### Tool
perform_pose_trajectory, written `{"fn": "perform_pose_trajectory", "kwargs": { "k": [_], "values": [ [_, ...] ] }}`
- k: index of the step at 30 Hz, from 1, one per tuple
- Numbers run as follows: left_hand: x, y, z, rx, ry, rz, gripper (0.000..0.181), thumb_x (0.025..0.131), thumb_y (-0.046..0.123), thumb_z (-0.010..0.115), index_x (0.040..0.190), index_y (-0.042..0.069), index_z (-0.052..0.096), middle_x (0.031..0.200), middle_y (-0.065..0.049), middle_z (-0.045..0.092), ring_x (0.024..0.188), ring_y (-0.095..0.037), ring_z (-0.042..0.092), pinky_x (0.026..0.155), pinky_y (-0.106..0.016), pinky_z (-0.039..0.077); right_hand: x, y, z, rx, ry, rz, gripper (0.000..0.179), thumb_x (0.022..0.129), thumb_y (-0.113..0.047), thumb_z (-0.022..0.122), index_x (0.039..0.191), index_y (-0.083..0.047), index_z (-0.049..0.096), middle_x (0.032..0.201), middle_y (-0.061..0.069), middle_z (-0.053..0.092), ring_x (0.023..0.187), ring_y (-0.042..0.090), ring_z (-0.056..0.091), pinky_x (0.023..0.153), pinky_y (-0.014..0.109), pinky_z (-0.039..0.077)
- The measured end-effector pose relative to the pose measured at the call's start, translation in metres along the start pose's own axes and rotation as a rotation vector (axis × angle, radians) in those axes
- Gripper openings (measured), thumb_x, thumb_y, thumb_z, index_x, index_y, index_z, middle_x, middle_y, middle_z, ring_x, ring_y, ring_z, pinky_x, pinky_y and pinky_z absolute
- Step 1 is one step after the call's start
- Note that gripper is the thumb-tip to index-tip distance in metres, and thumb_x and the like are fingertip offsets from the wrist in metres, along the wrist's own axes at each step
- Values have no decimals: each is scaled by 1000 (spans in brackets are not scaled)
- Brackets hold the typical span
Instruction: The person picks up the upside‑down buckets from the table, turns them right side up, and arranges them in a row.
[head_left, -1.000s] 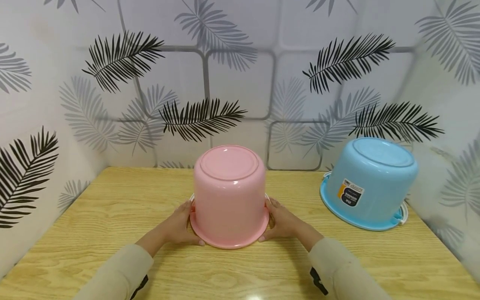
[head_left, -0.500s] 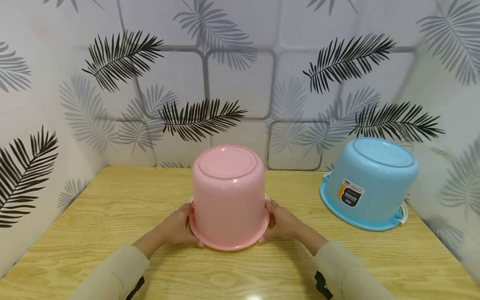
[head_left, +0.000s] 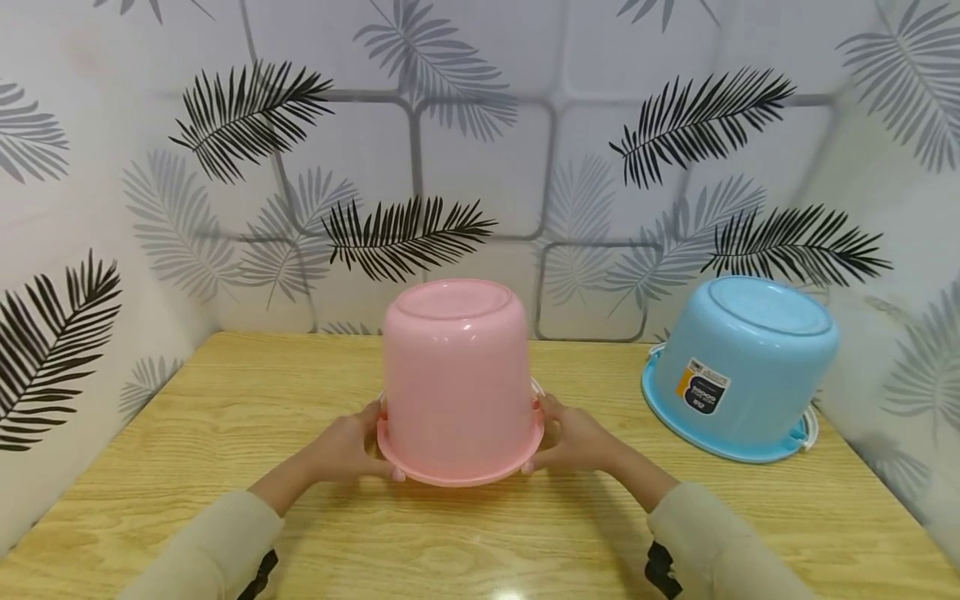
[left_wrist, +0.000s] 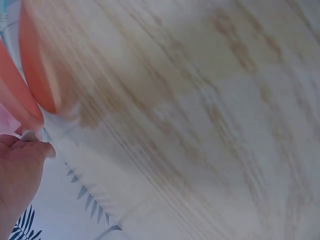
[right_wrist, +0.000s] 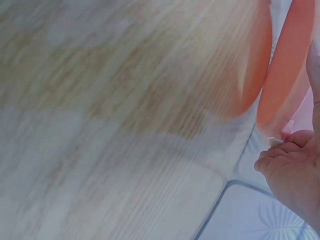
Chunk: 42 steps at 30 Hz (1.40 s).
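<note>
A pink bucket (head_left: 457, 392), upside down, is held between both hands in the middle of the head view, its rim raised slightly off the table. My left hand (head_left: 347, 447) grips the rim on the left side, thumb at the front and fingers toward the back. On the other side my right hand (head_left: 573, 437) grips the rim the same way. Beside it shows a bit of the white handle (head_left: 537, 388). Both wrist views catch the rim, pink-orange in the left wrist view (left_wrist: 15, 82), with its reflection on the tabletop.
A blue bucket (head_left: 750, 367) with a label stands upside down at the right rear of the wooden table (head_left: 247, 392), its white handle lying by the rim. Behind the table rises a wall (head_left: 480, 167) with a leaf pattern; side walls flank it.
The pink bucket, resting on the table before, has been lifted a little by both hands and tilted slightly. The blue bucket has stayed in place.
</note>
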<state>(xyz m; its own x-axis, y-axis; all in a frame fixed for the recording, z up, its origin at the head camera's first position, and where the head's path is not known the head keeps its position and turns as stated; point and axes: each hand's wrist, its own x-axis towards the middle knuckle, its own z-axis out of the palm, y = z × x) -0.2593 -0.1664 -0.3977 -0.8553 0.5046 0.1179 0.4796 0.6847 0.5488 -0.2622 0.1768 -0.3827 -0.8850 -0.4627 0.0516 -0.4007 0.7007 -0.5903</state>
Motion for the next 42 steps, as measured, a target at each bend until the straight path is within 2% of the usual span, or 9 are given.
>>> {"fn": "perform_pose_trajectory", "kwargs": {
  "k": [3,5,6,7,9,12,21,27,42],
  "values": [
    [-2,1,-4,-11,-5,-20,119,63,47,81,146,-5,13,112,-22,61,59,-9,38,62,-25,37,-2,-1,-2,13,2,4,111,64,-42,83,144,6,22,138,21,46,132,39,37,104,53,35],
    [-3,2,-6,-38,-11,-46,118,65,48,80,146,-5,13,116,-26,59,54,-10,30,64,-27,37,-3,-1,-4,32,7,2,108,65,-44,81,143,6,25,140,22,43,133,40,34,105,54,34],
    [-4,3,-7,-51,-8,-55,117,66,48,80,146,-5,13,120,-28,57,55,-12,38,67,-29,41,-3,-1,-4,37,10,0,107,66,-45,81,143,5,26,141,23,42,134,40,32,105,55,34],
    [-5,3,-7,-66,-4,-66,116,66,48,79,146,-5,14,123,-30,54,57,-17,47,70,-33,45,-3,-1,-5,45,16,2,106,66,-46,80,143,4,26,142,23,40,135,41,30,105,55,33],
    [-6,4,-8,-103,4,-78,113,68,48,78,146,-4,15,136,-30,44,86,-34,62,85,-44,48,-4,-1,-6,61,27,5,105,67,-48,79,142,4,29,144,25,36,135,41,29,105,55,33],
    [-8,4,-8,-152,14,-76,110,70,48,76,146,-2,14,145,-28,31,130,-47,34,101,-56,37,-4,-1,-7,86,40,12,105,67,-50,77,142,4,28,144,25,34,135,41,29,105,54,33],
    [-6,4,-8,-334,34,-77,103,79,45,70,143,-12,12,149,-31,14,136,-44,20,108,-53,27,-5,-2,-9,134,99,-60,93,77,-47,70,140,8,30,143,30,30,133,44,30,104,54,34],
    [-5,13,-13,-441,69,-135,97,85,46,62,142,-13,10,150,-29,10,137,-42,19,109,-50,27,-4,-11,-12,204,143,8,82,86,-38,64,140,10,27,146,27,26,135,39,28,106,48,33],
    [-4,33,-17,-457,147,-205,83,94,54,40,144,-7,15,151,-25,15,136,-40,26,109,-49,29,-1,-25,-12,338,262,71,64,95,-29,53,139,10,28,146,27,27,135,37,30,108,44,32]
  ]
}}
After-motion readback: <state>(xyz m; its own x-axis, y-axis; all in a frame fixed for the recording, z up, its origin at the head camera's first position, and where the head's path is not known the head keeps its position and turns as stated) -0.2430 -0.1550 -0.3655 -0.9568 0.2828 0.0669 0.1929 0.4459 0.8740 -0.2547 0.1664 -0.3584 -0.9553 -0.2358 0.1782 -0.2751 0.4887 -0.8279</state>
